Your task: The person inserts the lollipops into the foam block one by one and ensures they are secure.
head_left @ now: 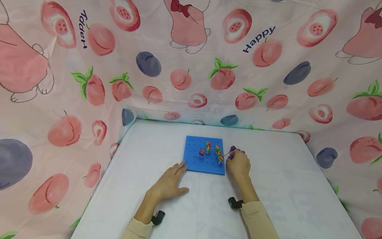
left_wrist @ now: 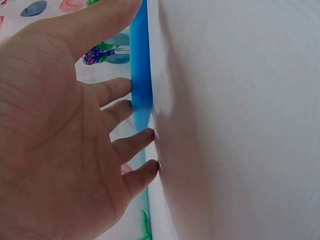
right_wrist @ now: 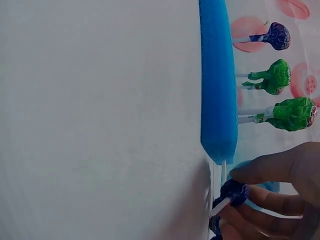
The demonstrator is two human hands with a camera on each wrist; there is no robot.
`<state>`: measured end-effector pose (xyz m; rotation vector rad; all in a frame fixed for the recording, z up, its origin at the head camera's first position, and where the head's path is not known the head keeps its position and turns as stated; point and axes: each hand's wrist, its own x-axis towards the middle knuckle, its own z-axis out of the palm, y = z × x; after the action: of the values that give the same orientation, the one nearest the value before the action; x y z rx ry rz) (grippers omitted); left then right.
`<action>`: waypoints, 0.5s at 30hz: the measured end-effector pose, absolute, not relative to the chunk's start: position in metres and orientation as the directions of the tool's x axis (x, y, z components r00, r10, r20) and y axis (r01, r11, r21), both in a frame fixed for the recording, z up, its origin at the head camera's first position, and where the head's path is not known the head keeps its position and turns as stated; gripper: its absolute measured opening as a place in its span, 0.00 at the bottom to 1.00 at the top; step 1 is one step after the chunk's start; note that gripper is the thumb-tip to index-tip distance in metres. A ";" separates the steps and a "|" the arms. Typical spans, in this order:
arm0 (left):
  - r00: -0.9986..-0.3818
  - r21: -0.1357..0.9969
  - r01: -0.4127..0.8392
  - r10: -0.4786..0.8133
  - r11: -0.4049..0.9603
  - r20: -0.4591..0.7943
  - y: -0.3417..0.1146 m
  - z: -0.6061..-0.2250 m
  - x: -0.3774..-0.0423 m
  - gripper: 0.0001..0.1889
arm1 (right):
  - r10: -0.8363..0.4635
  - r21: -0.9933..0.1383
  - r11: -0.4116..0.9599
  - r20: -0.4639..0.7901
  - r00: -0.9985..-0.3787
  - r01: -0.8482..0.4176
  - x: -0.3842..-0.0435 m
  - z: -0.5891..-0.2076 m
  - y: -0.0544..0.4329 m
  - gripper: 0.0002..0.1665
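Note:
A blue board (head_left: 192, 146) with rows of small holes lies on the white table. Several green-wrapped lollipops (head_left: 219, 153) stand in it on their sticks, along with one purple-wrapped lollipop (head_left: 202, 152). My left hand (head_left: 168, 182) is spread flat, its fingertips at the board's near left corner. Just right of the board, my right hand (head_left: 239, 163) is at a small group of purple lollipops (head_left: 233, 148) lying on the table. In the right wrist view, its thumb and fingers pinch a purple lollipop (right_wrist: 235, 192) by its wrapped head; part of the group is hidden behind the fingers.
The white table (head_left: 286, 172) extends around the board on all sides. A cloth printed with fruit and rabbits (head_left: 185, 83) hangs behind it and along both sides. A black wrist camera (head_left: 235, 203) sits at the right sleeve, another camera (head_left: 158, 217) at the left.

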<state>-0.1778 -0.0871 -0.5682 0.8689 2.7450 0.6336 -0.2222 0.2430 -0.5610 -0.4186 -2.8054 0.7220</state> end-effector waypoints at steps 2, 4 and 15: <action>-0.809 0.455 0.502 0.585 0.735 -0.054 -0.087 -0.568 -0.178 0.49 | 0.330 -0.507 0.835 0.149 -0.932 0.215 -0.222 -0.558 0.242 0.13; -0.809 0.454 0.503 0.586 0.735 -0.053 -0.087 -0.568 -0.178 0.49 | 0.331 -0.526 0.827 0.170 -0.928 0.198 -0.221 -0.555 0.241 0.15; -0.808 0.462 0.497 0.585 0.735 -0.061 -0.087 -0.566 -0.177 0.49 | 0.359 -0.638 0.770 0.412 -0.837 0.016 -0.213 -0.522 0.233 0.11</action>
<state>-0.1771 -0.0873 -0.5659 0.8632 2.7338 0.6423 -0.2126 0.2333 -0.5218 -0.2802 -2.4372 0.8730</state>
